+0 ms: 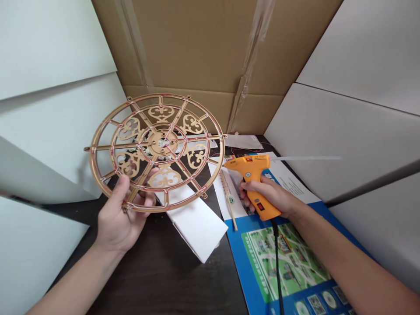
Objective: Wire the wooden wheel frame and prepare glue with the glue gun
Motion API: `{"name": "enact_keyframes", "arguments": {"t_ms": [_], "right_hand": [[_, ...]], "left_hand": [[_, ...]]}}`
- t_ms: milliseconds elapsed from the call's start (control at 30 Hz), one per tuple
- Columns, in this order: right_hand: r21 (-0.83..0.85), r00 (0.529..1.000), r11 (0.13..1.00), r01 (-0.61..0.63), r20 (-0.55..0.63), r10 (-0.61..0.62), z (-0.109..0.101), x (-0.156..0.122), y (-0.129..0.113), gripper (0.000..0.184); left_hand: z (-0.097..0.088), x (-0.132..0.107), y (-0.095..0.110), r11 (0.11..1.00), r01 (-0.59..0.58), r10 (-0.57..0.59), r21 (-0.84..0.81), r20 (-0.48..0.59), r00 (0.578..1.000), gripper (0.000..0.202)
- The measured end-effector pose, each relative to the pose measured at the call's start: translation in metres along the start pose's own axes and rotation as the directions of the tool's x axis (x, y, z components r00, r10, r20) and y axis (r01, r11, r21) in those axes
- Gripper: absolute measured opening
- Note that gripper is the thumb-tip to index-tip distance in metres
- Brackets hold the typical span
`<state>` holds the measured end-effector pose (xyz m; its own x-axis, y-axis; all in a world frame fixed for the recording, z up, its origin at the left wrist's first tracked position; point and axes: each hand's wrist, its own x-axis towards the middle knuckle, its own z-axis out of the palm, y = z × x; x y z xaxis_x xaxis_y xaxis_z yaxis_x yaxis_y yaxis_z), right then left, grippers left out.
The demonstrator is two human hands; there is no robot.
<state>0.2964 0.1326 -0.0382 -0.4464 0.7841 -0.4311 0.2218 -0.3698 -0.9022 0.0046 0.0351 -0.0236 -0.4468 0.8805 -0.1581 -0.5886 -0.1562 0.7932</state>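
The left grip (114, 225) clasped one round golden frame (157, 139), openwork, red-streaked, with six scroll ornaments (160, 113), raised above one white box (198, 225) on the bench (157, 280); the right grip (278, 197) clenched one orange glue gun (253, 168).

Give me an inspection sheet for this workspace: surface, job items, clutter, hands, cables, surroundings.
Surface: dark tabletop, partly covered by a blue printed sheet.
Job items: gold wheel frame, held up; orange glue gun with a translucent glue stick in its back.
Clutter: white box, thin stick.
Hands: left hand grips the frame's near edge; right hand holds the gun, tip near the frame, contact unclear.
Cables: black cord from the gun's handle.
Surroundings: cardboard behind, white panels both sides.
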Motion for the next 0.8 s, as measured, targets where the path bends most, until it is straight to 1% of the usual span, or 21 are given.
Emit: {"name": "enact_keyframes", "arguments": {"t_ms": [233,367,567,700,800], "right_hand": [[-0.004,0.999,1.0,-0.023,-0.034,0.023,-0.0008,-0.0001,0.0019,0.03],[-0.008,0.999,1.0,-0.022,-0.029,0.022,-0.001,-0.0003,0.0014,0.029],[-0.017,0.999,0.999,-0.027,-0.026,0.027,-0.0008,0.0002,0.0009,0.027],[-0.018,1.0,1.0,-0.015,-0.025,0.014,-0.0003,0.0007,0.0023,0.028],[-0.024,1.0,1.0,-0.018,-0.026,0.017,-0.0002,0.0005,0.0025,0.028]], "left_hand": [[-0.0006,0.0015,0.0002,1.0,-0.007,0.007,-0.005,0.001,1.0,0.042],[0.0003,-0.0003,0.0014,1.0,-0.002,0.002,0.008,0.007,1.0,0.042],[0.0027,-0.0002,0.0016,1.0,0.002,-0.002,-0.02,-0.04,0.999,0.043],[-0.0009,0.0022,-0.0008,1.0,-0.006,0.006,-0.014,-0.006,1.0,0.04],[-0.004,0.0035,-0.0022,1.0,-0.011,0.012,-0.027,0.012,1.0,0.034]]}}
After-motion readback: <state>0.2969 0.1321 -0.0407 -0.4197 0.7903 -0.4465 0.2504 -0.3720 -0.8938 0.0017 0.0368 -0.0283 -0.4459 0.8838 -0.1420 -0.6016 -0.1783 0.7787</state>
